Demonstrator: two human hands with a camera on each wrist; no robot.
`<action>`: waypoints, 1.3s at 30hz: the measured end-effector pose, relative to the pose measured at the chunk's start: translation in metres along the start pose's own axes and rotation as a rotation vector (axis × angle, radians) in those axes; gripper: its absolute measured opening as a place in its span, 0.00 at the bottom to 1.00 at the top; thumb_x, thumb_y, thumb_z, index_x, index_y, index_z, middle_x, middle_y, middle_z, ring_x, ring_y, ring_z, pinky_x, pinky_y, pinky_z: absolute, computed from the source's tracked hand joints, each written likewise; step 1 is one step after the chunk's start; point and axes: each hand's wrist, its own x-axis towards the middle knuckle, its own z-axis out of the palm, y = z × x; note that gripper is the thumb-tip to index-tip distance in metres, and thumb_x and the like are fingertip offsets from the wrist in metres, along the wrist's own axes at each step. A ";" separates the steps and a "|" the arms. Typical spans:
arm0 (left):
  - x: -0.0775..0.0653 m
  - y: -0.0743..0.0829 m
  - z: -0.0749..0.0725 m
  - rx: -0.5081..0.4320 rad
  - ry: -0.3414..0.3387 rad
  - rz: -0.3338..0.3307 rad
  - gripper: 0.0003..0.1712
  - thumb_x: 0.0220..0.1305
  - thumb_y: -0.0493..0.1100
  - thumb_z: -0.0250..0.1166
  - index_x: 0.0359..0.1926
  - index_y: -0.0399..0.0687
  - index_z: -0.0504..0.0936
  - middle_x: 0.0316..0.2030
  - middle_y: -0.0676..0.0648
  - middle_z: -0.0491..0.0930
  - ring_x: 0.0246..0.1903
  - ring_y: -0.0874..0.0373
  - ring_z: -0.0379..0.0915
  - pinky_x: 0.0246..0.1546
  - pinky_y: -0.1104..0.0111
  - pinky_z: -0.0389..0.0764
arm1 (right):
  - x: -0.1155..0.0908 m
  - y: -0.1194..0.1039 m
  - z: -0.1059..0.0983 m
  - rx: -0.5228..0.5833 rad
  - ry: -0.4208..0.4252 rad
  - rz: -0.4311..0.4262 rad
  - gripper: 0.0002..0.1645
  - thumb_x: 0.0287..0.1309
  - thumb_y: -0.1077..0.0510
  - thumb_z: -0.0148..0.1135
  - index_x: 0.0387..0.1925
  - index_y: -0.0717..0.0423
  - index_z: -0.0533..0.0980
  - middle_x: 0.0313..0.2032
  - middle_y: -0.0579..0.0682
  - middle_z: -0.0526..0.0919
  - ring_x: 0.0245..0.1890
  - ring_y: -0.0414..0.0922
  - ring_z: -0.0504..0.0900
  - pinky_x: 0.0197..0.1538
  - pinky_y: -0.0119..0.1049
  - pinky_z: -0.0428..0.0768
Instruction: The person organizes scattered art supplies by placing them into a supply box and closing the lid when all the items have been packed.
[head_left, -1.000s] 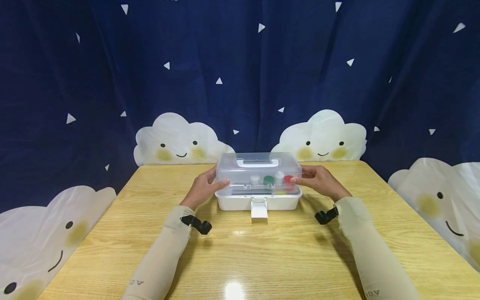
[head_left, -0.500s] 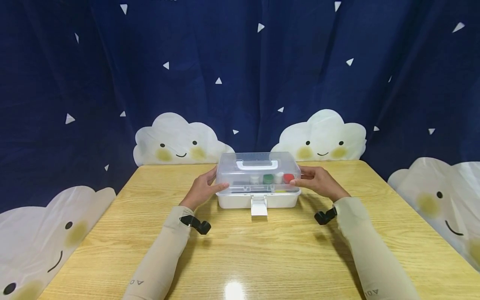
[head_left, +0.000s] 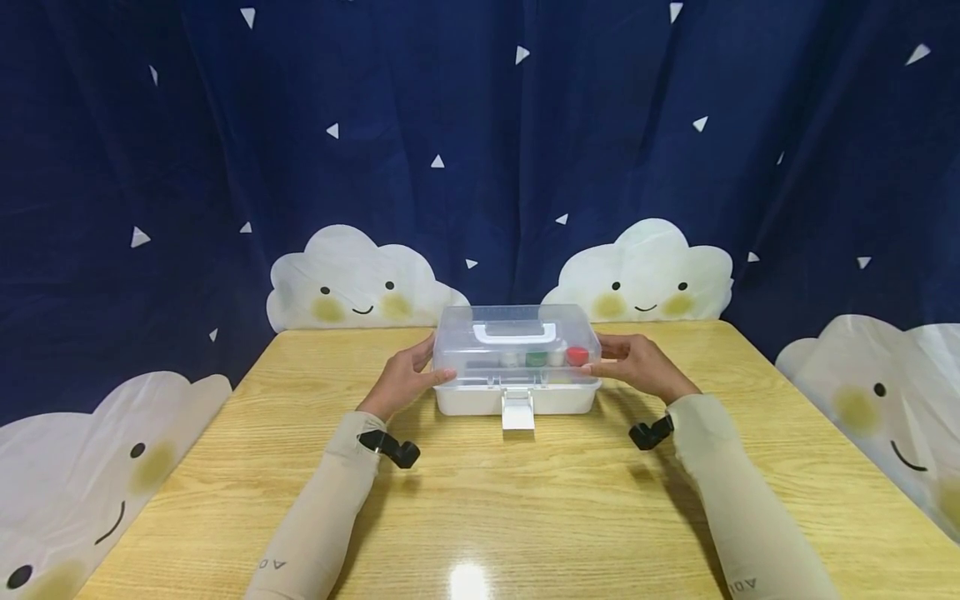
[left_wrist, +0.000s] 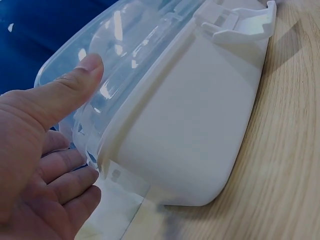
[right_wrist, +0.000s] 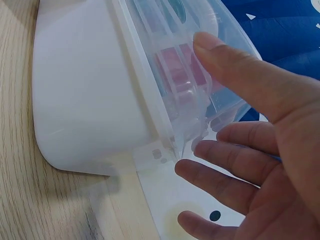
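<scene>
A white storage box (head_left: 468,404) with a clear lid (head_left: 461,321) stands on the table. The lid sits down on the base's rim, and its white handle (head_left: 514,338) lies on top. At the front the latch (head_left: 517,415) sticks outward, unfastened. My left hand (head_left: 401,379) holds the lid's left end, thumb across the front and fingers at the side. Likewise my right hand (head_left: 639,367) holds the right end, its thumb (right_wrist: 210,42) overlapping the clear plastic in the right wrist view. Through the lid show a red cap (head_left: 577,357), a green cap (head_left: 536,359) and white ones.
The wooden table (head_left: 480,492) reaches out in front of and beside the box. Behind it hangs a dark blue curtain (head_left: 480,108) with white triangles. White smiling cloud shapes (head_left: 352,279) line the table's back and sides.
The lid's front edge has come down onto the base, closing the gap seen earlier. Both thumbs have lowered slightly with it, and the hands stay at the same two ends.
</scene>
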 end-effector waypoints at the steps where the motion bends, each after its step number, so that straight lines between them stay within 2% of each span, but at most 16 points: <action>1: 0.000 0.000 0.000 -0.001 -0.003 0.003 0.51 0.53 0.56 0.71 0.74 0.55 0.56 0.70 0.53 0.58 0.68 0.55 0.57 0.65 0.61 0.60 | 0.000 0.001 0.000 -0.002 -0.003 0.002 0.51 0.42 0.33 0.71 0.68 0.45 0.67 0.59 0.53 0.77 0.61 0.54 0.72 0.59 0.55 0.70; 12: -0.001 -0.001 0.000 0.004 -0.014 -0.013 0.49 0.55 0.53 0.71 0.74 0.58 0.56 0.70 0.56 0.59 0.67 0.58 0.57 0.66 0.61 0.59 | 0.000 0.004 0.002 -0.020 -0.010 0.035 0.54 0.40 0.31 0.71 0.68 0.45 0.66 0.61 0.54 0.75 0.63 0.55 0.70 0.61 0.57 0.67; 21: -0.001 -0.002 -0.001 0.016 -0.016 -0.037 0.50 0.53 0.54 0.72 0.74 0.59 0.57 0.70 0.56 0.59 0.68 0.57 0.57 0.66 0.60 0.58 | -0.001 0.004 0.002 -0.030 -0.007 -0.003 0.51 0.42 0.33 0.72 0.68 0.45 0.67 0.60 0.54 0.76 0.62 0.55 0.71 0.60 0.56 0.69; 29: -0.001 -0.003 -0.001 0.034 -0.019 -0.028 0.50 0.53 0.55 0.72 0.73 0.59 0.57 0.70 0.56 0.59 0.68 0.57 0.57 0.66 0.60 0.59 | 0.000 0.005 0.002 -0.025 -0.017 0.022 0.51 0.42 0.33 0.72 0.68 0.45 0.67 0.60 0.54 0.76 0.63 0.55 0.71 0.61 0.57 0.67; 39: 0.000 -0.001 -0.003 0.032 -0.033 -0.040 0.50 0.53 0.55 0.72 0.73 0.60 0.56 0.69 0.56 0.59 0.67 0.59 0.58 0.66 0.60 0.58 | 0.001 0.008 -0.001 0.026 -0.026 -0.016 0.49 0.43 0.36 0.73 0.67 0.45 0.68 0.56 0.52 0.79 0.58 0.51 0.75 0.57 0.51 0.73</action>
